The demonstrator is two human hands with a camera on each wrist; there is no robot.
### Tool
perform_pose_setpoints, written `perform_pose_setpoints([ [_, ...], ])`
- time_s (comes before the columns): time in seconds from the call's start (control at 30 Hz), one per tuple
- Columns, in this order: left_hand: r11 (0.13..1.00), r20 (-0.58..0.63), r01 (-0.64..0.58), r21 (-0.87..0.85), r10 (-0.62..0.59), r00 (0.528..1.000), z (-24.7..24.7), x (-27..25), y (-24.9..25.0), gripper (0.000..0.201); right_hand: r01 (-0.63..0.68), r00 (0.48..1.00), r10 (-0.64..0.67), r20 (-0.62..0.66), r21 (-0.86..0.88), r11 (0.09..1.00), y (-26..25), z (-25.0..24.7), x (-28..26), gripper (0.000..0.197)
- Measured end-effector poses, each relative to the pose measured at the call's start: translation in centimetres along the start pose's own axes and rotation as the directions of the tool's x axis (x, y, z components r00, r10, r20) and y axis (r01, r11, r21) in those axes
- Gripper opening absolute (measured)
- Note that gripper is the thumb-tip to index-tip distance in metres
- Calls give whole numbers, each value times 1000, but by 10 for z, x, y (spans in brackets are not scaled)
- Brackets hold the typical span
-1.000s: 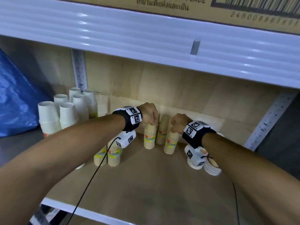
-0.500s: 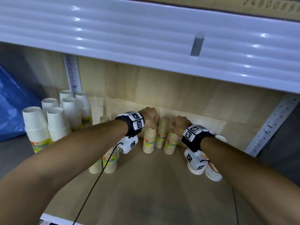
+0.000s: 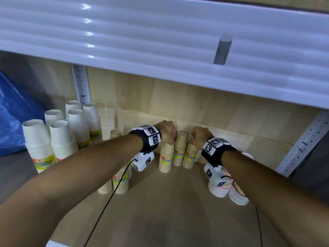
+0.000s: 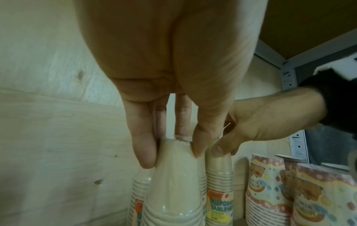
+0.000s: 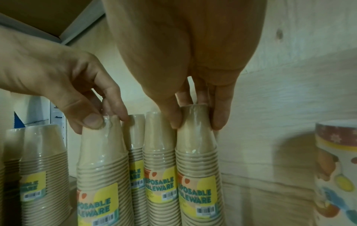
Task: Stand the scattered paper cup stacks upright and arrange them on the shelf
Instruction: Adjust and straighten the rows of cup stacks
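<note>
The left hand's fingers [image 4: 144,146] pinch the top of one wrapped brown cup stack [image 4: 172,191]; the right hand's fingers [image 5: 220,113] grip the top of another cup stack [image 5: 199,160]. Both stacks stand upright on the shelf [image 3: 169,202] near its back wall, a third stack [image 3: 179,148] between them. White cup stacks [image 3: 60,139] stand at the left.

Three wrapped tan paper cup stacks [image 3: 178,154] are standing upright at the back middle of the wooden shelf [image 3: 169,202], touching. Tall white paper cup stacks [image 3: 60,138] are standing far left. Patterned paper cup stacks [image 3: 229,191] are sitting right, nearer the front.
</note>
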State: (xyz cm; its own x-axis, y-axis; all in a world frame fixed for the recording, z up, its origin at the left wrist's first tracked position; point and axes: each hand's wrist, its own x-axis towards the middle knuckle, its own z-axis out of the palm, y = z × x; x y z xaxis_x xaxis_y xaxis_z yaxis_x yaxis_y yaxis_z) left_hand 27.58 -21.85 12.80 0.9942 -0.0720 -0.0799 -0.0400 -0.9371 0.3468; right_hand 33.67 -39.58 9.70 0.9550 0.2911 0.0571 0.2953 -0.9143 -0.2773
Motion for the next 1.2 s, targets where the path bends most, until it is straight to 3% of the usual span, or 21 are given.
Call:
perform_pose_setpoints([
  [0.17, 1000, 4, 12, -11, -12, 1000, -1, -2, -2, 31, -8, 999, 8, -37, 14, 1000, -3, 3, 3, 16],
  [0.57, 1000, -46, 24, -20, -24, 999, -16, -27, -7, 55, 12, 997, -14, -78, -27, 1000, -15, -21, -12, 37],
  [0.63, 999, -57, 34, -21, -36, 998, -24, -34, -9, 55, 26, 997, -28, -73, -29, 999, -23, -28, -17, 28],
  [0.8, 997, -112, 72, -18, -74, 991, -43, -59, -15, 51, 61, 994, -66, -84, -62, 996, -44, -34, -31, 41],
  [1.2, 985, -200, 175, 8, -170, 965, -68, -122, -60, 43, 229, 966, -233, -109, -54, 972, -125, -28, -63, 34],
])
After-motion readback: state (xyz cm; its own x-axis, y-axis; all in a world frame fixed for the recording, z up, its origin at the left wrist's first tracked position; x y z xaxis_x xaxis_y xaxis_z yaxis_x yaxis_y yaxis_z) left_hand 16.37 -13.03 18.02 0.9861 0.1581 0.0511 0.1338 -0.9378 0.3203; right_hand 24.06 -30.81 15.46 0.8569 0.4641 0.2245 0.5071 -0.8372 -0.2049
